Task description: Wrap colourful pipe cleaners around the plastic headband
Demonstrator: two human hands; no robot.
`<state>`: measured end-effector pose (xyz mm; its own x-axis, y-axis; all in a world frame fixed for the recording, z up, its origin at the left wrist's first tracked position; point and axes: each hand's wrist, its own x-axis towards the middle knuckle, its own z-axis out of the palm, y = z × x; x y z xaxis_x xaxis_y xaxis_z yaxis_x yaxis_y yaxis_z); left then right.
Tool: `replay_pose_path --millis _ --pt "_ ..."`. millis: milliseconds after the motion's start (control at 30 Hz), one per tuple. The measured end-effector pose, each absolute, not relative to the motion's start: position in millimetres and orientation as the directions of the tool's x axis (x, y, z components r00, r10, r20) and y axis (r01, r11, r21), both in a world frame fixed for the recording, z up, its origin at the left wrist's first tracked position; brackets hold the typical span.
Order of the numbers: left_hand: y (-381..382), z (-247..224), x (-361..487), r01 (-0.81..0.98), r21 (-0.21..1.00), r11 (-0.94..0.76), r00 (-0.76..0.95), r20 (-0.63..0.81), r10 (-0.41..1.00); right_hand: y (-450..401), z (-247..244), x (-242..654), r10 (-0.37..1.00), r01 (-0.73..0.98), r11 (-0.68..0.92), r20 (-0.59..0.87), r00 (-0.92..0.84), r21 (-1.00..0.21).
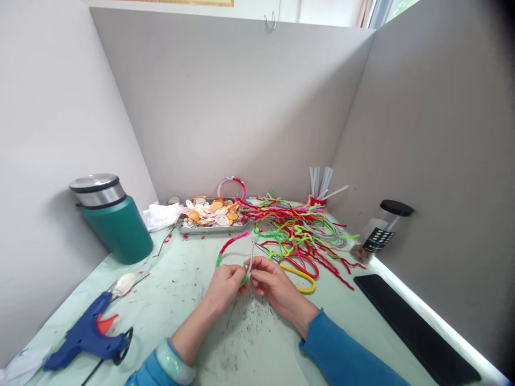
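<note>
Near the middle of the table, my left hand (226, 283) pinches a curved fuzzy strip (229, 245), green at its lower part and pink-red toward its free upper end. My right hand (274, 282) is closed on a thin white strip (251, 260) that stands up between its thumb and fingers. The fingertips of both hands nearly meet, and a bit of green shows beneath them. Scissors (302, 274) with red and yellow handles lie just past my right hand, their blades partly open.
A tray (209, 230) of discs sits at the back, beside a ring (243, 188) and a tangled pile of fuzzy stems (298, 225). Left are a green bottle (120, 228) and blue glue gun (86, 329); right, a tilted jar (380, 230) and black slab (410, 327).
</note>
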<state>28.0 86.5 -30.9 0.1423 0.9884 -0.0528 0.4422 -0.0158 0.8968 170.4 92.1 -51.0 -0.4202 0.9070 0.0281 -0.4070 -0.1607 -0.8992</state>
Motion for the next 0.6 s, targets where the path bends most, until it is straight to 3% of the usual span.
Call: replay_pose_path --millis 100,233,400,600 --pt "87.4 -33.2 27.1 0.396 0.918 -0.025 0.184 -0.053 0.982 91.7 -51.8 167.6 0.900 -0.304 -0.113 0.032 -0.435 -0.946" --pt "87.6 -33.4 25.8 0.368 0.929 -0.041 0.113 -0.001 0.994 93.3 -53.6 166.0 0.925 -0.125 0.099 0.138 -0.353 -0.987" --pt "87.6 -33.2 25.1 0.363 0.924 -0.123 0.091 0.096 0.991 97.5 -56.2 169.8 0.929 0.142 0.351 0.325 -0.174 -0.926" --pt "87.5 -34.2 27.5 0.448 0.855 -0.262 0.116 0.234 0.965 96.6 -58.8 170.6 0.923 0.263 0.381 0.349 -0.161 -0.886"
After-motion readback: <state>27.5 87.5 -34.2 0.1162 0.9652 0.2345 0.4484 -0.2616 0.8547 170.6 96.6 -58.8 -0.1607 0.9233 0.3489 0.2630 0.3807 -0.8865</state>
